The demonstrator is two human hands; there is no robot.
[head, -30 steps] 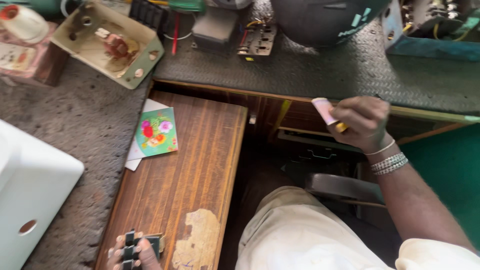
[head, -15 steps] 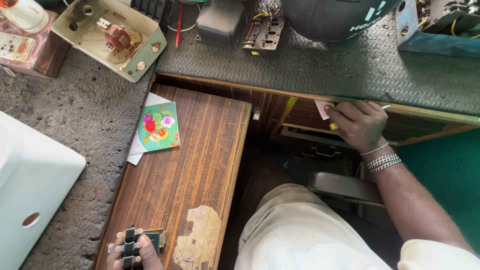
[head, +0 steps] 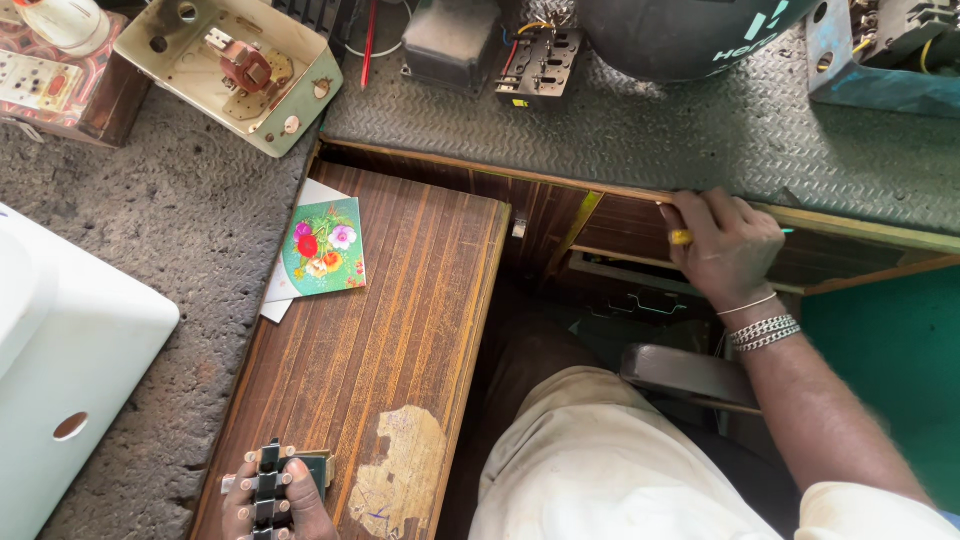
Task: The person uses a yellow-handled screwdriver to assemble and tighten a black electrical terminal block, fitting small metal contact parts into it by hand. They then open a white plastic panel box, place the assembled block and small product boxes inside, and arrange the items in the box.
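The right hand (head: 728, 245) is curled shut at the front edge of the workbench (head: 640, 130), fingers hooked over the wooden lip just under the dark textured mat, with a small yellow-tipped object (head: 681, 237) pinched between thumb and fingers — what the object is cannot be told, since most of it is hidden in the grip. A drawer (head: 620, 275) sits directly below that hand, partly open as far as can be judged.

The left hand (head: 268, 500) is low at the near end of a brown wooden board (head: 390, 330), closed around a dark, ribbed electrical part (head: 268, 480) with pale metal tabs along its sides (a contact block of some sort, by the look of it). Ahead of that hand, further up the board, lies a flowered card (head: 323, 247) on white paper; to its left stands a white casing (head: 60, 370).

Beyond the right hand, across the mat, are a black terminal block (head: 540, 65) with wires and a cream metal housing (head: 232, 72) — opened, its innards showing.

As to progress: the part is in the left hand, but nothing is seen joined or fitted to it, so the work looks early.
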